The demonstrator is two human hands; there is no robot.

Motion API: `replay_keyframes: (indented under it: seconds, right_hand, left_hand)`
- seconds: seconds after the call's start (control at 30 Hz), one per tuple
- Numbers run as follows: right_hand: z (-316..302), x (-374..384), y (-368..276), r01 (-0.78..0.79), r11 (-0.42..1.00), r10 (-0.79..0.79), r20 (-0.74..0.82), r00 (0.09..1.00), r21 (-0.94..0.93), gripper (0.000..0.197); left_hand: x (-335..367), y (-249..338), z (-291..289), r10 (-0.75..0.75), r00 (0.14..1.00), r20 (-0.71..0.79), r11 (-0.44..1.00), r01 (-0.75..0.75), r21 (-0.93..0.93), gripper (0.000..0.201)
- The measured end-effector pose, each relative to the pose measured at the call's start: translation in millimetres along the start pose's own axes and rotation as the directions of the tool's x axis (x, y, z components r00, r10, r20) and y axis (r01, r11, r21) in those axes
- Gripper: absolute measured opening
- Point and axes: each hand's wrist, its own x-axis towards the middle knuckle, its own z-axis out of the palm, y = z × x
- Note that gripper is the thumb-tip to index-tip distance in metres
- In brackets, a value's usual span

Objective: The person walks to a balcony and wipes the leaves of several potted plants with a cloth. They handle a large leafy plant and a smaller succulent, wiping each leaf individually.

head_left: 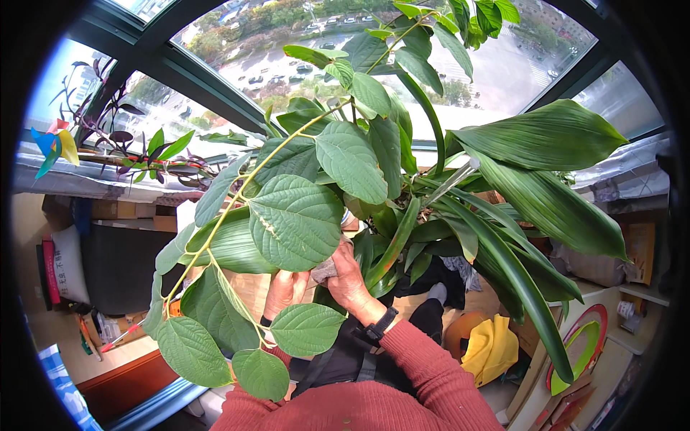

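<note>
A leafy potted plant fills the middle, its heart-shaped leaves [296, 223] on a long pale stem [231, 205] hanging in front of my hands. Below the largest of these leaves, my right hand [346, 284] grips a small grey-brown cloth [325, 271]. Close beside it on the left, my left hand [286, 291] has its fingers pressed together; leaves cover part of it, and what it holds cannot be made out. A broad ribbed leaf [233, 241] runs behind the heart-shaped leaf toward both hands. Long strap leaves [496, 241] arch out to the right.
Large windows [287, 57] stand behind the plant. A purple-leaved plant and a colourful pinwheel [54, 147] are at the left. Low shelving [115, 352] with tools is at lower left. A yellow cloth [491, 350] lies at lower right, near a cabinet [575, 359] with round trays.
</note>
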Motion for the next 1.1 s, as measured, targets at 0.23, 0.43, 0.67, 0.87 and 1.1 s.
replay_keyframes:
  seconds: [0.23, 0.43, 0.67, 0.87, 1.1]
  right_hand:
    - [15, 56, -71, 0.267, 0.955, -0.274, 0.041, 0.961, 0.131, 0.055]
    - [26, 68, -112, 0.392, 0.918, -0.396, 0.126, 0.909, 0.060, 0.064]
    - [15, 50, -64, 0.122, 0.989, -0.125, 0.020, 0.992, 0.086, 0.056]
    - [46, 21, -77, -0.210, 0.864, 0.080, 0.286, 0.955, 0.458, 0.050]
    - [68, -7, -75, -0.548, 0.494, -0.007, 0.633, 0.774, 0.675, 0.050]
  left_hand:
    - [-24, 39, 2, -0.013, 1.000, 0.021, 0.973, 0.008, 0.229, 0.070]
    - [-39, 73, -1, 0.199, 0.980, -0.001, 0.954, -0.193, 0.229, 0.061]
    - [-61, 76, 17, 0.327, 0.945, 0.008, 0.931, -0.324, 0.165, 0.053]
    - [-84, 76, 8, 0.388, 0.922, -0.024, 0.914, -0.381, 0.136, 0.048]
    - [-114, 83, -35, 0.350, 0.929, -0.121, 0.913, -0.310, 0.266, 0.048]
